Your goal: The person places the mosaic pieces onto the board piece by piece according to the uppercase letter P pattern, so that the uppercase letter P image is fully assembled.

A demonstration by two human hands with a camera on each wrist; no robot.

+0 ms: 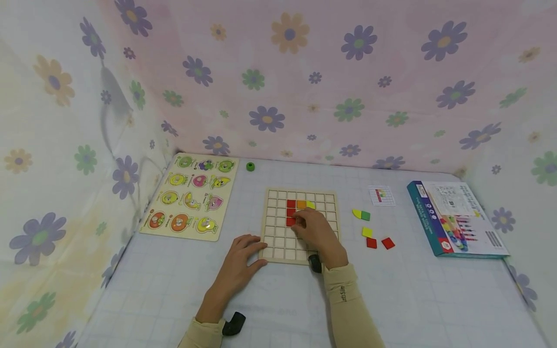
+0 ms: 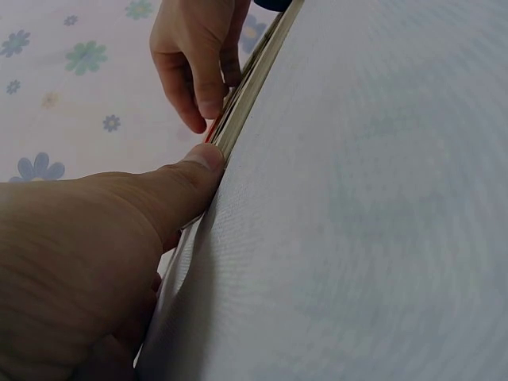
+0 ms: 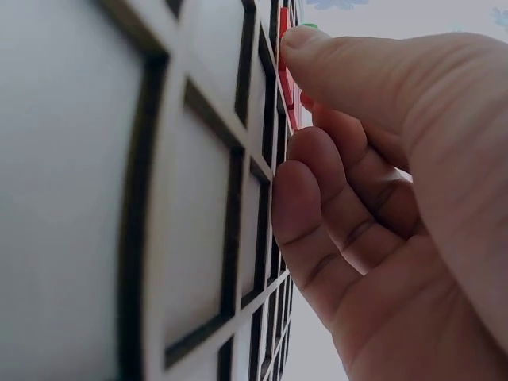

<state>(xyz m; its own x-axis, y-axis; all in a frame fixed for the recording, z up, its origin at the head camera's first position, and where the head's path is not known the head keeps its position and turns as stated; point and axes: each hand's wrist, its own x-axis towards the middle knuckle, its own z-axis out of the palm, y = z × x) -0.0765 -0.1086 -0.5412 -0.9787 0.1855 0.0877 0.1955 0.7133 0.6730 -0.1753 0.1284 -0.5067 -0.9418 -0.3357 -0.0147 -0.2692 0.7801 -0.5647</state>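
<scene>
A wooden grid board [image 1: 279,244] lies flat in the middle of the table. In its upper cells sit a column of red tiles, an orange tile [image 1: 301,204] and a yellow piece [image 1: 310,204], which the right hand partly covers. My right hand [image 1: 316,232] reaches over the board, thumb and fingers pinching the lowest red tile [image 1: 289,222] at its cell. The right wrist view shows the thumb on a red tile [image 3: 284,36]. At the board's lower left edge rests my left hand [image 1: 238,261], fingers relaxed, its thumb [image 2: 208,156] against the frame.
Right of the board lie a yellow piece [image 1: 357,213], a green tile [image 1: 366,216], a yellow tile [image 1: 367,232] and red tiles [image 1: 388,243]. Behind them is a pattern card [image 1: 382,195]. A box [image 1: 461,217] stands far right, a fruit puzzle [image 1: 187,193] left, a green ring [image 1: 250,166] behind.
</scene>
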